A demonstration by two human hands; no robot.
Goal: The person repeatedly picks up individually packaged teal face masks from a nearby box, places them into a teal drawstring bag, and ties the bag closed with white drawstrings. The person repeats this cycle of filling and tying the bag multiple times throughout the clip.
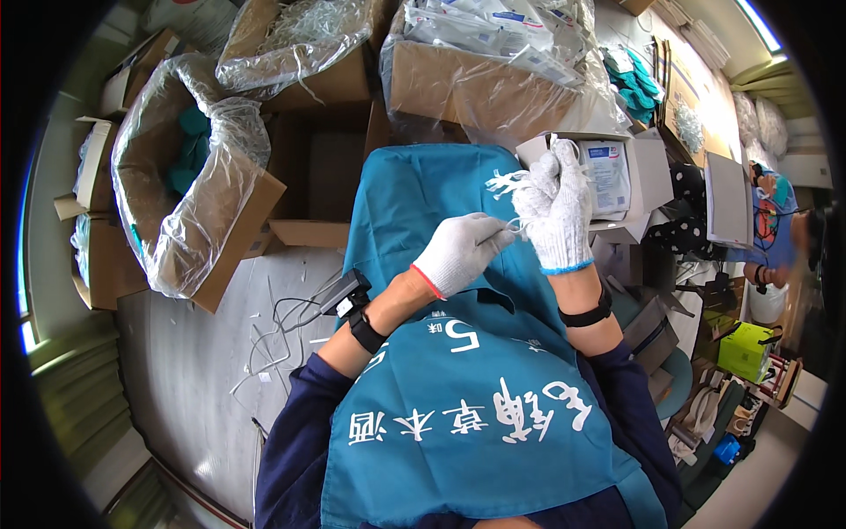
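- Bundle of thin white stringy strands (504, 182): in the right hand, above the upper part of the apron; frayed ends stick out on the left side of the fist.
- Right hand (557, 212), white knit glove with blue cuff edge: fingers folded closed around the bundle.
- Left hand (460, 254), white knit glove with red cuff edge: thumb and fingertips pinched together on a thin white strand (518, 227), just beside the right glove's palm.
- Teal cloth apron (423, 198) with white printing: spread under both hands.
- Black wrist straps on both forearms; small black box-shaped device (350, 294) on the left one.
- Open carton of white flat packets (608, 172): just right of the right hand.
- Big plastic-lined brown carton (476, 93), heaped with white packets: beyond the apron.
- Left: open brown carton (308, 231); farther left, a plastic-lined carton (231, 242) with teal items (187, 154) inside.
- Grey plank floor (185, 353): pale loose strips (256, 363) lying on it, lower left.
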